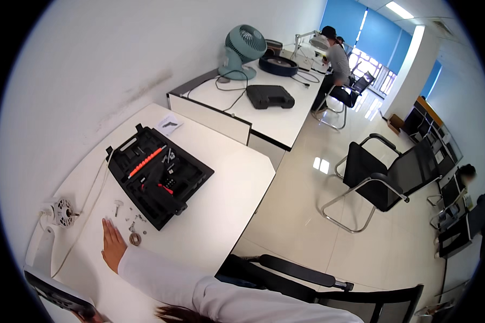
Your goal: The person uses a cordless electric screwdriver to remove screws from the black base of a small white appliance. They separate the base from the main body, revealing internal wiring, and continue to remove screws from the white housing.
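Observation:
My right hand [113, 246] rests flat on the white table, fingers stretched out and holding nothing. Just beyond its fingertips lie a small pale knob-like part [118, 206], several tiny screws and bits [140, 218], and a round metal piece [135, 238]. At the lower left, a white stand with a dark panel [59, 293] is tilted up. My left hand [91, 315] grips its lower edge, mostly hidden at the picture's rim. Near the wall is a white-caged motor [64, 212] with a shaft and a cord.
An open black tool case [156, 177] holds an orange flexible rod and small bits, beside a leaflet [168, 124]. Further off are a shut black case [270, 97], a green fan [245, 46] and a seated person [337, 62]. Black chairs [385, 172] stand to the right.

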